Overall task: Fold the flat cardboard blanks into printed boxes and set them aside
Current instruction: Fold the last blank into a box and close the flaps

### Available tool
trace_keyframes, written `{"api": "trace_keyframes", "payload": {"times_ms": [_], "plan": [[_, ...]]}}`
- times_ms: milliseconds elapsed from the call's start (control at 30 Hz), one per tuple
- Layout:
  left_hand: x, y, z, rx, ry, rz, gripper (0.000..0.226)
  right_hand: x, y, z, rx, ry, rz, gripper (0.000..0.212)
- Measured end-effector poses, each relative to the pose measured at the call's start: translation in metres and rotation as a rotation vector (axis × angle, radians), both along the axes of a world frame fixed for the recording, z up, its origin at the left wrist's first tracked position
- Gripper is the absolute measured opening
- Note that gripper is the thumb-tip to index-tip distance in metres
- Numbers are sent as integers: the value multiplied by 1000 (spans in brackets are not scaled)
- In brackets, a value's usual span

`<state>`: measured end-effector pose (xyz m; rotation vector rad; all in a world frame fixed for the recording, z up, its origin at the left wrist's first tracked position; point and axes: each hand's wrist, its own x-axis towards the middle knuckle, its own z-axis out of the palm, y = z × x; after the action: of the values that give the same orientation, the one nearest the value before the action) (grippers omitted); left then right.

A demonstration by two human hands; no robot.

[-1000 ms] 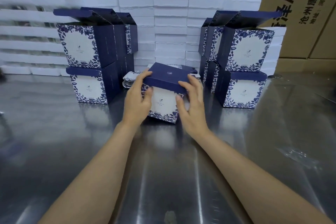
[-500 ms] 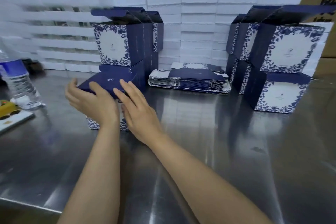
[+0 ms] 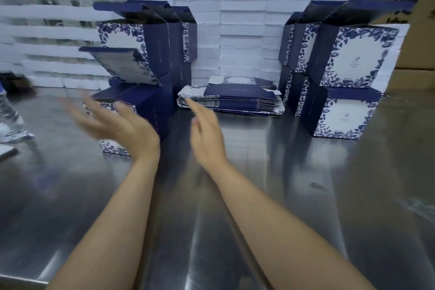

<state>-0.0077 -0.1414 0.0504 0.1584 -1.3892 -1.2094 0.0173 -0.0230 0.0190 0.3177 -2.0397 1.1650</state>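
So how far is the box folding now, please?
Done: folded printed boxes stand stacked on the left and on the right of the steel table. In hand: nothing; the left hand is open in front of the lowest left box, and the right hand reaches, open, toward the pile of flat blanks. Left: that whole pile.

Left hand [image 3: 120, 127]: blurred, fingers apparently spread and straight, palm up-left, holding nothing.
Right hand [image 3: 207, 134]: fingers straight and together, pointing forward, holding nothing.
Forearms: 2, bare, angling in from the bottom edge.
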Motion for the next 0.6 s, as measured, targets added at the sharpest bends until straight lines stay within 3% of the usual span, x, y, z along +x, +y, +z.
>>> {"api": "trace_keyframes", "payload": {"times_ms": [100, 167, 200, 267, 400, 600], "plan": [[17, 59, -3, -652, 187, -259, 61, 4, 63, -1, 84, -52, -178, 47], [29, 106, -14, -879, 27, -603, 48, 6, 105, -1, 191, -125, -233, 41], [30, 125, -22, -997, -94, -725, 53, 8, 123, -1, 235, -176, -274, 38], [17, 152, -39, -1173, -294, -773, 66, 11, 150, -4, 314, -237, -423, 36], [-26, 173, -41, -1115, -579, -608, 55, -3, 170, -7, 398, -239, -548, 40], [-64, 185, -43, -1072, -703, -509, 53, -53, 189, -9, 591, -276, -621, 60]]}}
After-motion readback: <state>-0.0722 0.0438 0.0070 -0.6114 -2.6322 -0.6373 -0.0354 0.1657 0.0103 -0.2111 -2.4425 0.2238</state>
